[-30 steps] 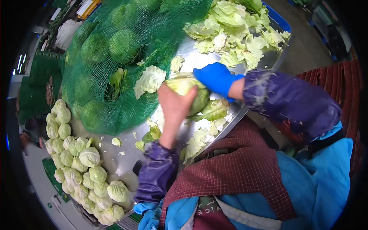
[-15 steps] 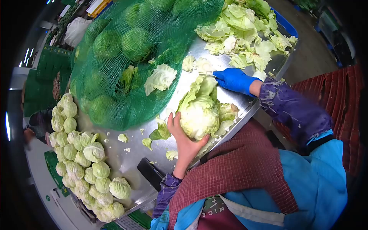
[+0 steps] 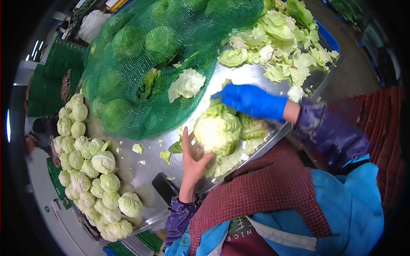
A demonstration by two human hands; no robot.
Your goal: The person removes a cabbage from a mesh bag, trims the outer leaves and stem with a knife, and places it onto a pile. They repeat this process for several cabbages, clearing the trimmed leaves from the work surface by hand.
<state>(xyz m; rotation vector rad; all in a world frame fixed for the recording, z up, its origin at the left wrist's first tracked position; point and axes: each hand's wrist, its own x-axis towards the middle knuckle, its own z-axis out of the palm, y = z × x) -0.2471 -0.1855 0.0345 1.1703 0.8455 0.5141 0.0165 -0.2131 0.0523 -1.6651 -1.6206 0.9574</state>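
Observation:
A pale green cabbage head (image 3: 218, 130) sits on the metal table, near its edge. My left hand (image 3: 193, 164) is bare, with fingers and thumb spread at the cabbage's lower left side. In a blue glove, my right hand (image 3: 254, 101) is closed at the cabbage's upper side, by its outer leaves; motion blur hides what its fingers hold. Loose outer leaves (image 3: 254, 128) lie right of the cabbage and under it. Small leaf scraps (image 3: 165, 156) are scattered left of my left hand.
Green netting (image 3: 141, 85) covers several cabbages behind. Trimmed cabbages (image 3: 110, 182) are piled at left. Leaves (image 3: 277, 47) heap up at the back right, beside a blue crate edge (image 3: 326, 36). A dark flat object (image 3: 164, 189) stands near the front edge of the metal table (image 3: 139, 181).
My right hand has moved left over the cabbage's top side; the thin blade seen in it earlier no longer shows. My left hand has shifted slightly left and its grip has loosened. The cabbage has turned.

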